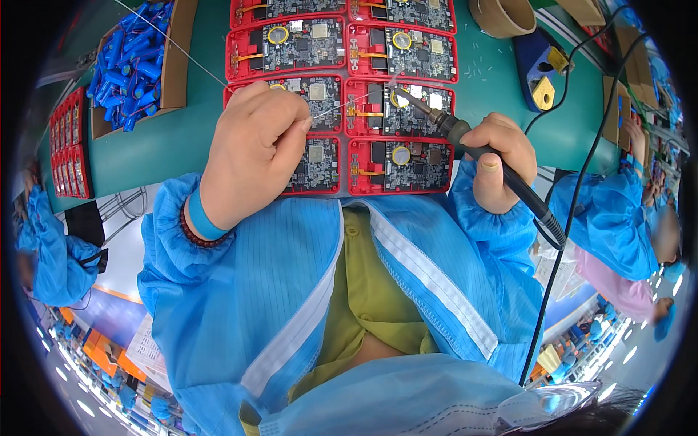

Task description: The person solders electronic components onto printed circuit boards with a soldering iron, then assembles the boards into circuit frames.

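My left hand (254, 149) is closed in a pinch on a thin solder wire (336, 110), whose free end points right over a circuit board (429, 116) in a red housing. My right hand (507, 156) grips a soldering iron (454, 129) by its dark handle. The iron's tip is over the same board, close to a round yellow-ringed coin cell (400, 97). A faint wisp of smoke seems to rise near the tip. Whether tip and wire touch the board is too small to tell. Similar red housings (285, 54) with boards lie in two columns, partly behind my left hand.
A cardboard box (174, 65) of blue cylindrical cells (131, 62) stands at the left, near stacked red housings (69, 145). A blue iron stand (534, 69) with yellow sponge and a brown round container (503, 16) are at the right. The iron's black cable (582, 171) hangs there. Co-workers sit on both sides.
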{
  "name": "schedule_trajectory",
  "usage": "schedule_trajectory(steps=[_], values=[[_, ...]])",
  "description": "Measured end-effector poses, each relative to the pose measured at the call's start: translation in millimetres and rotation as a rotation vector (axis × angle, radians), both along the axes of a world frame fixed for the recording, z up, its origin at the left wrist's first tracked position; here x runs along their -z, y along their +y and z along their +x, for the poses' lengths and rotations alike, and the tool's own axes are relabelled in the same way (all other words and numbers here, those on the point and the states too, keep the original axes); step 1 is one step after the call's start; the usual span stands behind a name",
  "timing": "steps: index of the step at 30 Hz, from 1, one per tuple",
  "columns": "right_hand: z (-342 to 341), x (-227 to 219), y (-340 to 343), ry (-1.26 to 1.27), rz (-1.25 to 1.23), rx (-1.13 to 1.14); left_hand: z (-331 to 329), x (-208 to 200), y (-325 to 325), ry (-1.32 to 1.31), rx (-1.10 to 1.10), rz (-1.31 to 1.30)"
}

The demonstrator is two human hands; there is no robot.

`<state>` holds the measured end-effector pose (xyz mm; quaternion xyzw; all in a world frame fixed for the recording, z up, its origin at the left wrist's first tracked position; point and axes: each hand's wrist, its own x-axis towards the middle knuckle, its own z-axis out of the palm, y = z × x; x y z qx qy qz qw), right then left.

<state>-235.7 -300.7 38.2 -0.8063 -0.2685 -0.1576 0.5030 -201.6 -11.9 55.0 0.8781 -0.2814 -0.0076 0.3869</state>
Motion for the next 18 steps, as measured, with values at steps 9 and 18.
schedule_trajectory(steps=[9, 18], values=[[1, -3, 1, 0.011, -0.047, -0.038, 2, 3, -3, -0.023, 0.024, 0.010], [6, -9, -7, 0.020, 0.042, 0.078, 13, -9, -5, 0.143, -0.118, -0.105]])
